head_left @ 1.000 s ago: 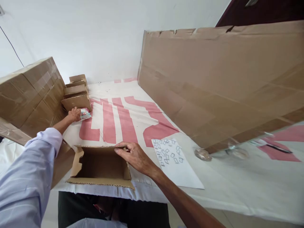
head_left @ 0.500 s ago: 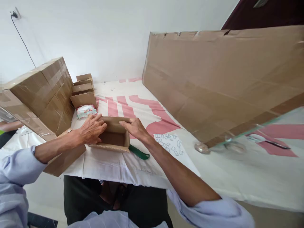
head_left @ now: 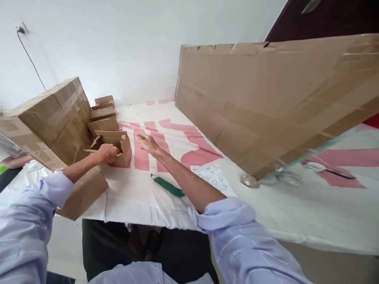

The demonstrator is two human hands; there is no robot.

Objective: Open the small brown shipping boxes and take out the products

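Note:
My left hand (head_left: pixel 108 153) is closed over the near edge of a small open-topped cardboard box (head_left: pixel 126 152), its fingertips hidden inside. The box stands on the cloth with its flaps up, just in front of a row of similar small boxes (head_left: pixel 103 118). To the right of it, apart from the box, my right hand (head_left: pixel 148 144) is held over the red print with its fingers stretched out and nothing in them. A green utility knife (head_left: pixel 168 186) lies on the cloth below my right forearm, blade tip toward the left.
Big taped cartons (head_left: pixel 56 118) rise at the left, with an open carton flap (head_left: pixel 85 193) near the table edge. A large cardboard sheet (head_left: pixel 266 102) leans at the right. A paper with drawings (head_left: pixel 210 177), a tape roll (head_left: pixel 249 180) and a pen (head_left: pixel 340 173) lie on the table.
The small box has moved away from the table's front edge, up and left against the row; it hides the wipes packet. My right hand has let go of it. The knife is now uncovered.

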